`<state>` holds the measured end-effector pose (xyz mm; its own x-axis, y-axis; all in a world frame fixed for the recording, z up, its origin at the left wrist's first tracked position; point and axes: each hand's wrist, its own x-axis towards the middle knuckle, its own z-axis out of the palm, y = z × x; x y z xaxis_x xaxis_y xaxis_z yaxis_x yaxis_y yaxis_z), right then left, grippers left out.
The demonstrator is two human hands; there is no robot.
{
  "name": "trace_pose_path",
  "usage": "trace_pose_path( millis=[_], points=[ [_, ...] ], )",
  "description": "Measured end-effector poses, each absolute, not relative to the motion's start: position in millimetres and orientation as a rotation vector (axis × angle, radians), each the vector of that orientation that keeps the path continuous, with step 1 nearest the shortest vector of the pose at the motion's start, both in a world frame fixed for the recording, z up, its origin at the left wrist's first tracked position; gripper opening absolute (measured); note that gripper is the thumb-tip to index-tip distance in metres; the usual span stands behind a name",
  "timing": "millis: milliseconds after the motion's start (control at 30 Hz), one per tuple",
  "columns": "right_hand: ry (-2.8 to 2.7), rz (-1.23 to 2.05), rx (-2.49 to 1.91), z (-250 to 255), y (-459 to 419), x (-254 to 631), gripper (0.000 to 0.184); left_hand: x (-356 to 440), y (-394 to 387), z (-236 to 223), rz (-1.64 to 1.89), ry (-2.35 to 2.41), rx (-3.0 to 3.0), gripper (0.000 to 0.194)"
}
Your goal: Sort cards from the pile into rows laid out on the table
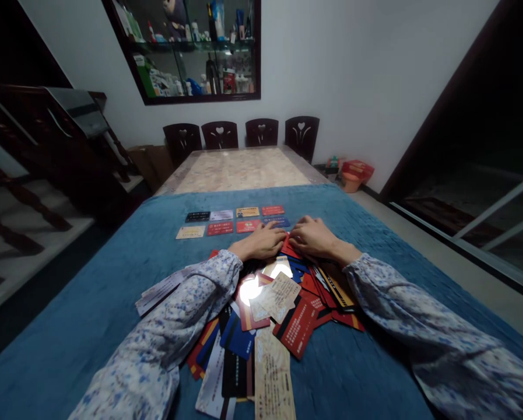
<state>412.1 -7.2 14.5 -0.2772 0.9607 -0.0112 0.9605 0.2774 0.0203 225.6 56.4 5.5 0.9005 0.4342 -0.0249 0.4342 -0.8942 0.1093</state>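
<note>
My left hand point(263, 240) and my right hand point(313, 238) meet at the far side of a loose heap of cards. Between their fingertips is a red card point(290, 247), partly covered by the fingers; both hands are closed on its edges. Below them the heap spreads towards me, with a cream card point(281, 296), a dark red card point(299, 324), a blue card point(238, 335) and a long beige card point(273, 373) on top. Beyond my hands, several cards lie in two rows, among them a black card point(198, 216), a yellow card point(248, 212) and another cream card point(190, 232).
A blue cloth point(125, 286) covers the near part of the table; its far end shows a bare marbled top point(244, 166). Dark chairs point(220, 135) stand against the far wall. Pale cards point(162, 291) stick out beside my left sleeve. Bright glare hides part of the heap.
</note>
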Motion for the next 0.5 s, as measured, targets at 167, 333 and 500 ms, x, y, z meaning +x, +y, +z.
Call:
trace_pose_path(
  millis=[167,333,500],
  points=[
    [2.481,-0.032,1.875,15,-9,409,0.035,219,60,0,-0.031,0.681,2.938,0.041],
    [2.539,-0.082,1.840,15,-10,403,0.037,207,59,3,-0.008,0.701,2.965,0.036],
    [2.596,-0.118,1.813,12,-9,398,0.040,196,58,7,-0.015,0.750,2.923,0.029]
  ],
)
